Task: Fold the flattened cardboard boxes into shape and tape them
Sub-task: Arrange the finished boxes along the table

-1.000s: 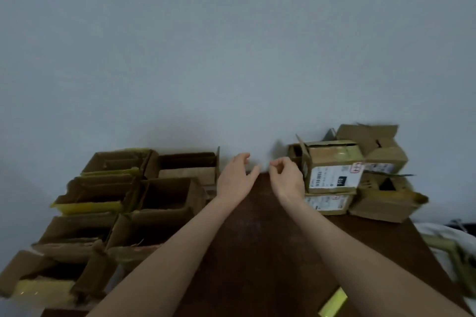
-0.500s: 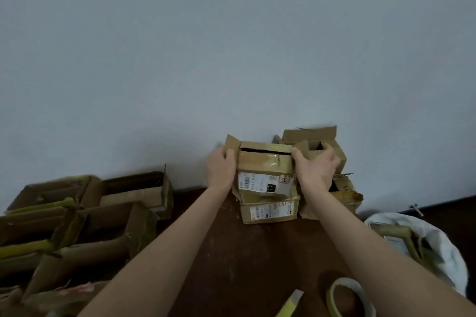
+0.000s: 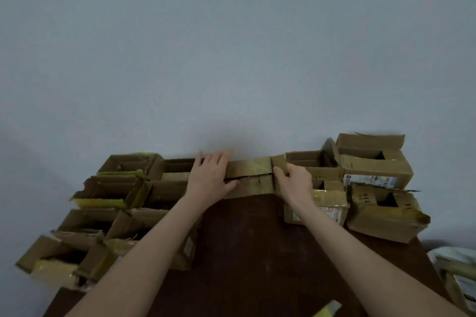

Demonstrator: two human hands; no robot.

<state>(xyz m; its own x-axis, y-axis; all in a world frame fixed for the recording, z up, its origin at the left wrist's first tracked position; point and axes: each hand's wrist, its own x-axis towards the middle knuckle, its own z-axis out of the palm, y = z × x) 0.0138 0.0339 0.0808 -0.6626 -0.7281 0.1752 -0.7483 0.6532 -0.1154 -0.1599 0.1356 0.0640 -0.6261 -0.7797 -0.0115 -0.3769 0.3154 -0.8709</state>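
Two hands are seen at a small cardboard box (image 3: 248, 174), which is set at the far edge of a dark brown table (image 3: 257, 252), against a pale wall (image 3: 231, 59). The left hand (image 3: 210, 177) is laid over the box's left end, its fingers straight and spread across the top and its thumb placed against the front, by a dark slit between the flaps. The right hand (image 3: 293, 183) is held at the box's right end, where the cardboard is pinched between curled fingers and thumb, just below a raised flap (image 3: 278, 161).

To the left of the box, a cluster of open boxes (image 3: 110, 193) with yellowish tape on their flaps is spread along the table's left side, touching one another. To the right, stacked boxes (image 3: 373, 170) are piled in two layers, printed labels being shown on some. A yellow strip (image 3: 327, 310) is cut off by the lower edge of the view.
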